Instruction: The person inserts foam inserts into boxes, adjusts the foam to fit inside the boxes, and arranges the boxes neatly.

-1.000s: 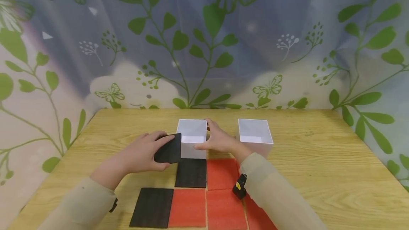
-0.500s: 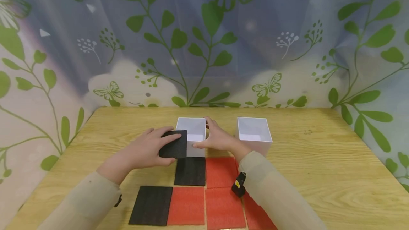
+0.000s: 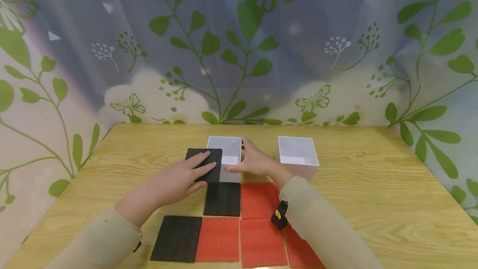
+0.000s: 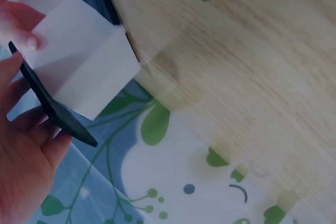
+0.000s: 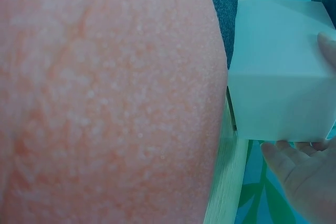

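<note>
My left hand (image 3: 177, 179) lies with extended fingers across a thin black square tile (image 3: 194, 155). In the head view the tile overlaps the left part of the opening of a white square box (image 3: 231, 175). The left wrist view shows the tile (image 4: 50, 106) running along the box's rim, its far end beyond it. My right hand (image 3: 257, 161) grips the same box, thumb at the front and fingers reaching behind its right side. The box (image 5: 278, 66) also shows in the right wrist view, beside a large close-up of skin.
A second white box (image 3: 298, 152) stands to the right. Flat squares lie in rows at the front: a black one (image 3: 223, 198) right before the gripped box, another black one (image 3: 175, 238) at left, and several red ones (image 3: 257, 198). A patterned curtain (image 3: 231, 53) hangs behind the wooden table (image 3: 377, 186).
My left hand has moved right and slightly away from me with the black tile, bringing it over the box's left side. Its fingers have flattened onto the tile. The right hand stays in place.
</note>
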Tool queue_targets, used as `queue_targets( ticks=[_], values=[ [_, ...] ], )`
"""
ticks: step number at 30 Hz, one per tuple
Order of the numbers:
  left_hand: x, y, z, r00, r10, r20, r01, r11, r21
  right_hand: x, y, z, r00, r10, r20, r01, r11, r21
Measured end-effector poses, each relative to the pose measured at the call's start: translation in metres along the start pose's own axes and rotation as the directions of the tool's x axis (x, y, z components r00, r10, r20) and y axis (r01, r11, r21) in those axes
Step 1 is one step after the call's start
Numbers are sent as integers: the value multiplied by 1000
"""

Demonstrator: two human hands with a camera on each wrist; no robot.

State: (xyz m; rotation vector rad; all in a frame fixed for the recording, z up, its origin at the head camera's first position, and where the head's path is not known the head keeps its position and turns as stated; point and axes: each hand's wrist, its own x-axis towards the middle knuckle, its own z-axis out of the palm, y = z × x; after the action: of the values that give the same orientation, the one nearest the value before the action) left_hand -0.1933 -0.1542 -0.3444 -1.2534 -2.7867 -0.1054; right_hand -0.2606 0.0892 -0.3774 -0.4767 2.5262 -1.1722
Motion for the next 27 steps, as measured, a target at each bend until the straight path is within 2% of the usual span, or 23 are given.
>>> queue_targets(
  ticks=[6,13,18,27],
  values=[
    [3,9,8,997,20,-80,-15,998,57,-3,0,0,1000,4,-4,-4,1000,-1],
    [11,14,15,997,-43,-66,45,998,32,-2,0,1,1000,-13,-8,13,1000,12],
    [15,14,19,995,-63,-76,66,997,32,-1,0,1,1000,-9,-5,9,1000,27],
    [23,17,29,983,-93,-159,95,995,9,1,1,2,998,-52,-28,53,998,41]
  ],
)
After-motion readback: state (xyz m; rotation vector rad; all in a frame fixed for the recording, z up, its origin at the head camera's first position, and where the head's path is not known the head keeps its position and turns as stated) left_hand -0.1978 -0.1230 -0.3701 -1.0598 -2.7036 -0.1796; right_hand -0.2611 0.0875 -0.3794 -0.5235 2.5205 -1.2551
